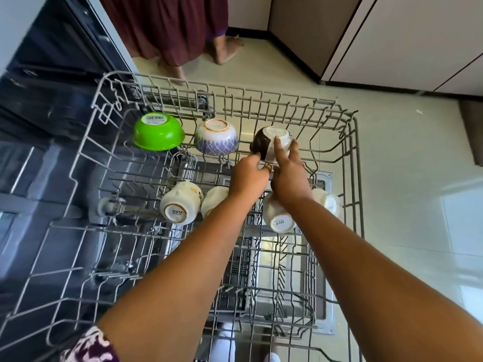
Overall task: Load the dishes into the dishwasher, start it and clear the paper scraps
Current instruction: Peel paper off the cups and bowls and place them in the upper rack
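Brown bowl point(261, 143) upside down, upper centre-right, in rack point(261, 100) back row | right hand point(287, 176) fingers spread round it, left hand point(248, 178) fingers curled on its near rim | left of it: blue bowl point(216, 141), green bowl point(158, 134) | step: loading, seating bowl | next: likely steady it on tines, release

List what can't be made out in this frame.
Head view:
- brown-and-white bowl: near rim hidden behind left hand and right hand.
- second white cup: mostly behind the left forearm.
- green bowl: label too small to read.
- standing person: cut off by top edge.
- dishwasher interior: blurred, at left.
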